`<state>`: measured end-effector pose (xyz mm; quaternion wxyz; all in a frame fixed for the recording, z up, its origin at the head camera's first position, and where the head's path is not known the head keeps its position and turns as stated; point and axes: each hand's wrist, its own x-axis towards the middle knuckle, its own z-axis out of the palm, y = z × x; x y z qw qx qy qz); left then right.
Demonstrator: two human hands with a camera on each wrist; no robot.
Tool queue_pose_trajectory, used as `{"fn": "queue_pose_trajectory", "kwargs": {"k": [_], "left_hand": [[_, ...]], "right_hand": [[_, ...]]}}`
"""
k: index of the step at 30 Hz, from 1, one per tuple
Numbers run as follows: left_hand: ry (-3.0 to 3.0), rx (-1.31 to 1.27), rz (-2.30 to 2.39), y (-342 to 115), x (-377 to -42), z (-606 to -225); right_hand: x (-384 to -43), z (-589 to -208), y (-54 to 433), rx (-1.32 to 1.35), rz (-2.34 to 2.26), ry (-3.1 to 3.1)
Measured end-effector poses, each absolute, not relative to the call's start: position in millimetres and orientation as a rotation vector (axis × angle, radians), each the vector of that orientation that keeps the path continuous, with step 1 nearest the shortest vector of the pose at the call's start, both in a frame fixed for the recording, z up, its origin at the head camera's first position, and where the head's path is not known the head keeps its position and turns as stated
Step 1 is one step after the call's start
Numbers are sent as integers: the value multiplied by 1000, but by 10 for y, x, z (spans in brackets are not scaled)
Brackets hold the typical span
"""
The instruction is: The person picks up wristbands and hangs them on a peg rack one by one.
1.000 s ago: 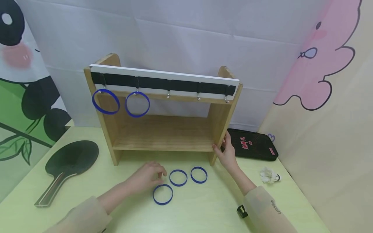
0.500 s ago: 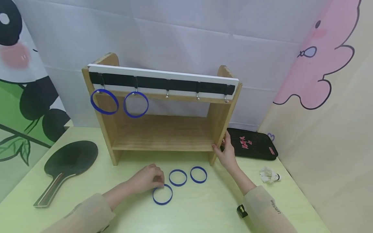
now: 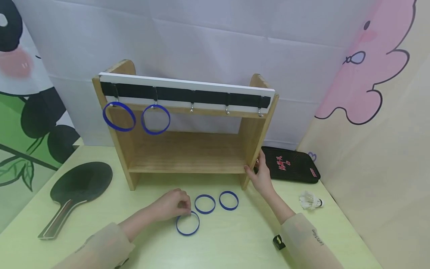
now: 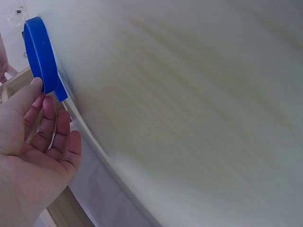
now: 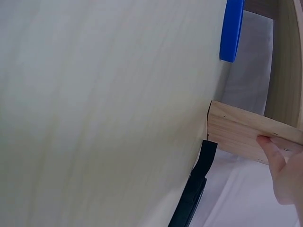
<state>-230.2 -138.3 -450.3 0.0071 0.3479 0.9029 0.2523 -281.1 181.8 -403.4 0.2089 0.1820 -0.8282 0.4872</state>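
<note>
My left hand (image 3: 172, 204) pinches the far edge of a blue wristband (image 4: 40, 56) between thumb and fingertips, close over the table. Two more blue wristbands lie flat just to its right, a near one (image 3: 205, 213) and one farther right (image 3: 229, 209). The right hand (image 3: 263, 180) grips the right side panel of a wooden rack (image 3: 188, 151), its thumb on the front edge. Along the rack's top runs a white and black hook strip (image 3: 174, 94). From its two leftmost hooks hang a blue band (image 3: 119, 129) and another blue band (image 3: 156, 133).
A dark paddle (image 3: 84, 182) lies left of the rack. Behind the right hand is a black zip case (image 3: 292, 165), with a shuttlecock (image 3: 310, 201) nearer. A small black object (image 3: 279, 242) lies by the right sleeve. A white cloth backdrop (image 3: 208, 48) stands behind the rack.
My left hand has moved slightly forward onto the nearest wristband, and its loose fingers have closed on the band's edge. The right hand keeps its grip on the rack.
</note>
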Motion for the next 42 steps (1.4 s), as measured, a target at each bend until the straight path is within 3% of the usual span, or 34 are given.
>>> {"fn": "queue_pose_trajectory", "kwargs": {"k": [4,12,25,36,42], "left_hand": [[2764,1062,851,-1382,-2289,-4460],[2708,1020,944,-1364,-2251,-4377],[2654,964,1027,-1343,-2136,-4288],[2711,908,1010,-1348,-2058,-4055],[2763,901,1060,-1351,-2021,-3829]], "right_hand": [[-2746,-3946,1785,503,1348,-2326],[-3002,-4213,1896,483,1373,-2321],[-3021,-4311,1926,491,1378,-2332],[-2995,-4291,1915,495,1360,-2331],[-2846,-4083,1841,503,1352,-2342]]}}
